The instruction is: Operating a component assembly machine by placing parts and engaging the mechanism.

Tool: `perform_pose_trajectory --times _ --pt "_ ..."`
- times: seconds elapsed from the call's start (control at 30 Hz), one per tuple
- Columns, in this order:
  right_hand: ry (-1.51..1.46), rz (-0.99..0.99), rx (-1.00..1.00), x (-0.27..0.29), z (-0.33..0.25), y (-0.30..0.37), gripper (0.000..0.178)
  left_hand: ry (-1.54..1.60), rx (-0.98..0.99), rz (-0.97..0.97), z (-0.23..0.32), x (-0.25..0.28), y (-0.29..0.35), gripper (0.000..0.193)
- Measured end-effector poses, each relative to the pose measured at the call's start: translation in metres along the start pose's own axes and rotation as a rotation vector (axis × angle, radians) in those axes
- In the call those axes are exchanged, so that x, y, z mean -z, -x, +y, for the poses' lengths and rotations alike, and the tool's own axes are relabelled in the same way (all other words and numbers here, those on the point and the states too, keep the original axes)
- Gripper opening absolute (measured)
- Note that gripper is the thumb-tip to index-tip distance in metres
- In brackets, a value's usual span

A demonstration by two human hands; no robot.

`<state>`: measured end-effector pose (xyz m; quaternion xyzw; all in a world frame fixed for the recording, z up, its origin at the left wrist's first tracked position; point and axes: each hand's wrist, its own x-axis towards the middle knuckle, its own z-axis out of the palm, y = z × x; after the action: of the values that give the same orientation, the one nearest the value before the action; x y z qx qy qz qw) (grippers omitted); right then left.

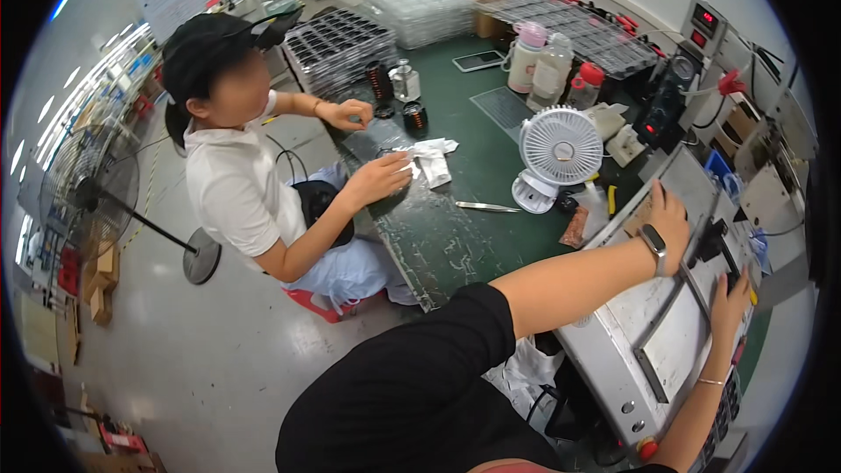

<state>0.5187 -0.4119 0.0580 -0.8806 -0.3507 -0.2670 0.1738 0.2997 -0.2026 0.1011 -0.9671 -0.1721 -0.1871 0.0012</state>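
My left hand (pixel 670 217), with a grey smartwatch (pixel 653 243) at its wrist, lies over the far side of a grey metal bench machine (pixel 604 342). Its fingers are stretched out and slightly apart, next to a brown piece (pixel 639 217); what lies under the palm is hidden. My right hand (pixel 727 307), a thin bracelet at its wrist, is at the machine's right side. Its fingers close around a small black part (pixel 732 273) at the fixture. A black clamp-like piece (pixel 711 241) stands between the two hands. A metal frame bar (pixel 670 324) crosses the machine's bed.
A white fan (pixel 561 153), tweezers (pixel 486 207) and bottles (pixel 550 70) stand or lie on the green table (pixel 455 254). A co-worker (pixel 236 140) sits at the left, one hand at white cloths (pixel 431 160). A red button (pixel 646 448) is on the machine's near edge.
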Motion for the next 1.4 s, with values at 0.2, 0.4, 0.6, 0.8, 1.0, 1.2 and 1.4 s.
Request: perform_pose_trajectory --times 0.2,0.4,0.6,0.8,1.0,1.2,1.4 --pt "-0.162 0.032 0.061 -0.015 -0.008 -0.019 0.053 0.086 -0.104 0.184 0.003 0.003 0.009 0.042" --pt "-0.134 0.261 0.095 -0.018 -0.006 -0.027 0.050 0.334 -0.148 0.414 0.010 -0.009 -0.002 0.034" --pt "-0.380 0.407 0.162 0.044 -0.087 0.000 0.054 0.829 -0.238 0.415 0.014 0.005 -0.003 0.023" --pt "-0.307 0.434 0.610 0.066 -0.112 0.024 0.066 1.296 -0.329 0.316 0.024 0.015 0.003 0.027" --pt "-0.469 0.367 0.605 0.071 -0.140 0.026 0.076 1.538 -0.175 -0.064 0.014 0.017 -0.003 0.018" --pt "-0.628 0.236 0.716 0.085 -0.135 0.018 0.058 1.902 -0.172 -0.355 0.014 0.036 0.000 0.022" --pt "-0.760 0.256 0.627 0.089 -0.142 0.030 0.060 2.063 -0.162 -0.499 0.009 0.043 0.003 0.021"
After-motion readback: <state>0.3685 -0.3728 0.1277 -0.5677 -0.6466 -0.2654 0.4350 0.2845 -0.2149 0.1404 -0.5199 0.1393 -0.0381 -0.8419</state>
